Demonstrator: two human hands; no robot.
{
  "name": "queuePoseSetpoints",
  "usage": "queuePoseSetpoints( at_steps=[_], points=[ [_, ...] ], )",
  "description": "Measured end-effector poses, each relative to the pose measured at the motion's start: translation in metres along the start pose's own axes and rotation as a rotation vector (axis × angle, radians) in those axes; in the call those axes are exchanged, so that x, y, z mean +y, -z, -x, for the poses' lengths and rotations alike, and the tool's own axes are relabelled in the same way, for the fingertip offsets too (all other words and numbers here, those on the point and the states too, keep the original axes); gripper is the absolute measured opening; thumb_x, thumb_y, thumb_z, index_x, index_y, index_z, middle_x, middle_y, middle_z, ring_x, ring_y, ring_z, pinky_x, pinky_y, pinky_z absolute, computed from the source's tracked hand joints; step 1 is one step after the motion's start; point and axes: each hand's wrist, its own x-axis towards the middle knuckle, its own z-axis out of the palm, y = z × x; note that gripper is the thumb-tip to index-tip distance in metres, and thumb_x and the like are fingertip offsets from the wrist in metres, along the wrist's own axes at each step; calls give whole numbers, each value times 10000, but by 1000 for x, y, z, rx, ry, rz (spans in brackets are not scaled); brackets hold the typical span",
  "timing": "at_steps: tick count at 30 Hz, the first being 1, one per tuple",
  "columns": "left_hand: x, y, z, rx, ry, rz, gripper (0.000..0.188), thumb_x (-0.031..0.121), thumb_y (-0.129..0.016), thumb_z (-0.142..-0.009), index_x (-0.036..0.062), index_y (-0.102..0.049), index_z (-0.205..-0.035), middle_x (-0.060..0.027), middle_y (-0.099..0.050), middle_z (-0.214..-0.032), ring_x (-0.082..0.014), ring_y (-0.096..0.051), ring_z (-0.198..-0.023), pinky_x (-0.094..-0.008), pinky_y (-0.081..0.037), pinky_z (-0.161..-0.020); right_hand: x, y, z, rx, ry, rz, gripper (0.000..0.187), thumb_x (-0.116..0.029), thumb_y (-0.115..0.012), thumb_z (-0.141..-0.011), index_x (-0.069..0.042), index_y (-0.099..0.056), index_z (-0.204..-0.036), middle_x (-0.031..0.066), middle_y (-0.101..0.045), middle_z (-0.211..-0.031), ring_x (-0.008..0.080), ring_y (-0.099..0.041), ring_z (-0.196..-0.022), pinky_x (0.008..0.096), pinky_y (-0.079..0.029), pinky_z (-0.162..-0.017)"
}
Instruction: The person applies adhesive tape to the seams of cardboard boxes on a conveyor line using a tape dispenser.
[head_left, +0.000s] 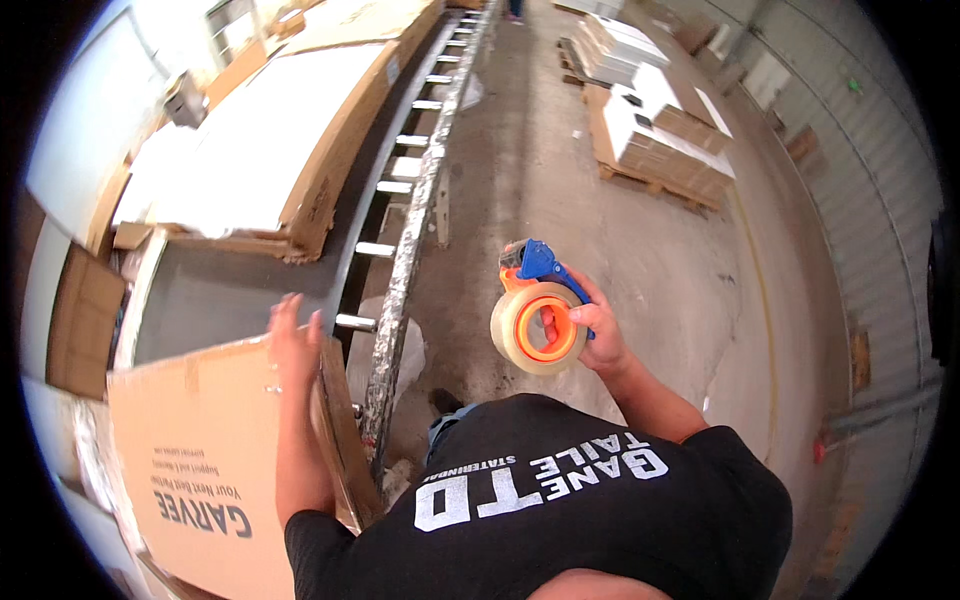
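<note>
A tape dispenser [539,262] with blue and orange parts and a wide roll of clear-looking tape [508,335] is in my right hand [603,335], held up over the floor to the right of the conveyor. My fingers close round its handle side, and some fingertips show through the orange hub. To the left, a large brown cardboard box [200,430] with dark printing lies on the conveyor. At its far right corner is my left hand [293,348], fingers stretched out and apart; whether it presses on the cardboard, I cannot tell.
Beyond the box, a dark conveyor belt [235,300] carries another long carton with a white top [270,130]. A metal rail with rollers [405,240] runs along the right side. Stacked flat cartons [670,150] sit on a pallet [655,185] at the far right.
</note>
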Motion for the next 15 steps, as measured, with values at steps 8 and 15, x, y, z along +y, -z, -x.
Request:
queuePoseSetpoints(
  at_steps=[8,15],
  points=[
    [127,51,103,-68,-51,1010,562,280,-645,-952,2,-496,-1417,-136,-588,-1388,-257,-564,-1271,-400,-415,-1081,38,-58,-80,-499,323,559,640,-120,-682,-724,-33,-569,-1349,198,-454,-1461,317,-474,-1331,420,-383,-1112],
    [145,63,202,278,268,1288,633,305,-623,-991,18,-384,-1502,-141,-501,-1467,-255,-485,-1351,-386,-368,-1128,74,-121,-79,-1107,527,536,592,-108,-740,-706,-81,-637,-1289,216,-514,-1402,361,-542,-1253,463,-448,-1050]
  ],
)
